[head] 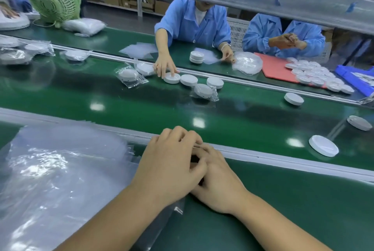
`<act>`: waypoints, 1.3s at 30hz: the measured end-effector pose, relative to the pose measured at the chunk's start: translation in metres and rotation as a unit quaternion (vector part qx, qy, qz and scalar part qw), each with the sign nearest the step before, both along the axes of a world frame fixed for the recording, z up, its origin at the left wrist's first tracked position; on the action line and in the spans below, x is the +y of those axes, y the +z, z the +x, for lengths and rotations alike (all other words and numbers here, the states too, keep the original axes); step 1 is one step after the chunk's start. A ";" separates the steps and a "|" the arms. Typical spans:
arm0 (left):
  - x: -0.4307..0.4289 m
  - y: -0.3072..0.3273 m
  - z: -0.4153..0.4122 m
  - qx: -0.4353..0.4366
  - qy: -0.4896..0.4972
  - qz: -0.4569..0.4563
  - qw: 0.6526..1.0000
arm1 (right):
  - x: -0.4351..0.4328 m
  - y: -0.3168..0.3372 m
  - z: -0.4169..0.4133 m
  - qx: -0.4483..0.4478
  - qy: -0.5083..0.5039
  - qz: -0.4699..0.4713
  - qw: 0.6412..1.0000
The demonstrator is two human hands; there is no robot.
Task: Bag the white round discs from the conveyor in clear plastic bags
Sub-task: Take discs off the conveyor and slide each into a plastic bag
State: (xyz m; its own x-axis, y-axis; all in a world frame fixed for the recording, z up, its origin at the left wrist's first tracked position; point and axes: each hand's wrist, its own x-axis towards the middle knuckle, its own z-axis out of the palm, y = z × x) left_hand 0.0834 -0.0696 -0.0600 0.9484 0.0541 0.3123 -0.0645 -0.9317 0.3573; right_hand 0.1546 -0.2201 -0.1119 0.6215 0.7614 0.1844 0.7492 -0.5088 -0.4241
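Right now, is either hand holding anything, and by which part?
It cannot be told: the left hand lies over the right hand, fingers curled together, hiding whatever is between them. The nearest white disc lies apart.

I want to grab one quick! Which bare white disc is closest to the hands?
The disc far right, at the near edge of the belt, closest to the right hand. Other bare discs lie farther across.

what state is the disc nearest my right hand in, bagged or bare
Bare. The disc lies flat on the green belt with no clear plastic round it, unlike the bagged disc farther along.
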 end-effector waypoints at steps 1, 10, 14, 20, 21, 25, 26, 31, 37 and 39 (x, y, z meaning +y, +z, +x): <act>0.004 0.003 -0.001 0.023 0.001 0.012 1.000 | -0.002 -0.003 0.001 -0.007 -0.010 -0.006 1.000; 0.042 -0.021 -0.034 0.081 -0.066 0.016 0.994 | -0.009 -0.008 0.001 -0.029 -0.057 0.029 0.998; 0.035 -0.045 -0.043 0.059 -0.050 0.048 0.996 | -0.013 -0.007 0.001 -0.011 -0.092 0.094 0.991; 0.028 -0.051 -0.045 0.039 -0.024 0.060 0.997 | -0.017 -0.007 0.001 0.012 -0.106 0.110 0.988; 0.028 -0.052 -0.045 0.041 -0.021 0.063 0.997 | -0.017 -0.007 0.001 0.013 -0.107 0.110 0.988; 0.028 -0.055 -0.046 0.048 -0.015 0.067 0.996 | -0.017 -0.008 0.001 0.015 -0.113 0.105 0.988; 0.027 -0.056 -0.045 0.048 -0.015 0.065 0.997 | -0.018 -0.009 0.002 0.017 -0.114 0.105 0.988; 0.023 -0.060 -0.045 0.042 -0.015 0.054 0.997 | -0.021 -0.013 0.002 0.014 -0.111 0.092 0.989; 0.022 -0.061 -0.045 0.040 -0.014 0.052 0.998 | -0.023 -0.012 0.003 0.008 -0.115 0.082 0.990; 0.022 -0.061 -0.045 0.041 -0.012 0.051 0.998 | -0.023 -0.012 0.003 0.010 -0.117 0.079 0.990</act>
